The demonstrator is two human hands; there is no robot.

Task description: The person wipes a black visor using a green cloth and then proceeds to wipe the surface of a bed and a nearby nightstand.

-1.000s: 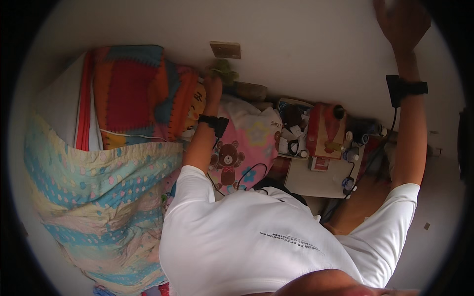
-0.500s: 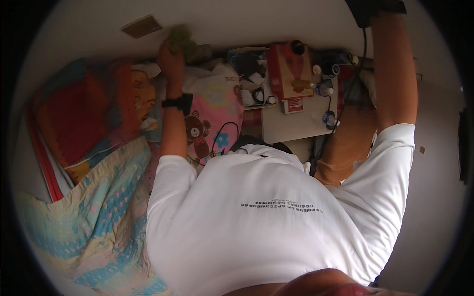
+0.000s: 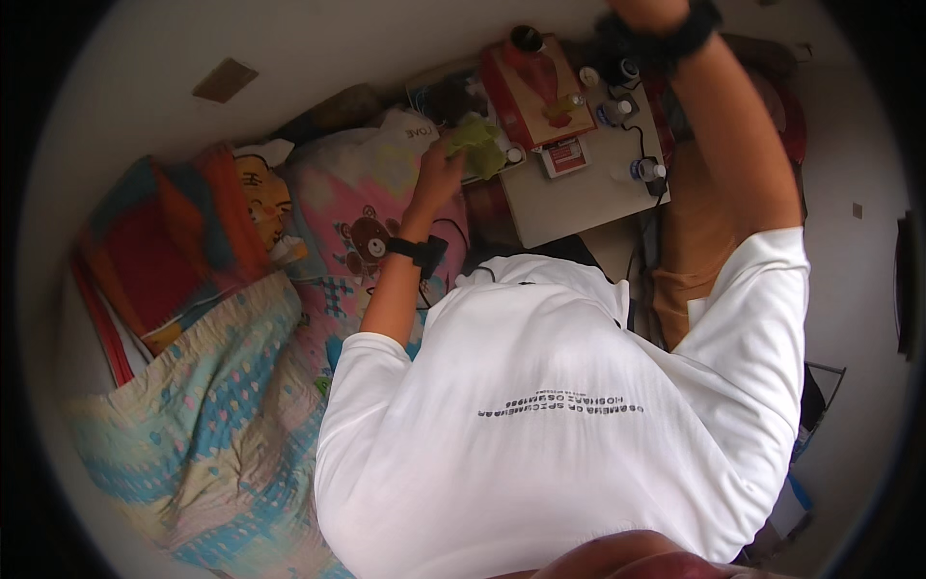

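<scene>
My left hand (image 3: 442, 174) is closed round a crumpled yellow-green cloth (image 3: 479, 147), held out over the near edge of a tray of small items. A dark band (image 3: 417, 253) circles that wrist. Below the forearm lies a pink cover with a brown bear print (image 3: 367, 247). My right hand (image 3: 652, 13) is raised at the top edge, cut off by the picture. A black band (image 3: 687, 37) is on its wrist; its fingers are out of sight, so what it may hold cannot be told.
A light tabletop (image 3: 555, 207) holds a red box (image 3: 526, 92), a small red-and-white box (image 3: 564, 159), clear bottles (image 3: 613, 113) and a black cable. On the left are an orange-and-red cloth (image 3: 183, 232) and a pastel quilt (image 3: 193, 405). A pale wall stands behind.
My left hand has moved right and nearer, from beside the wall to the tray, with the cloth in it. The right arm has swung left and up; the dark thing at that hand has left view.
</scene>
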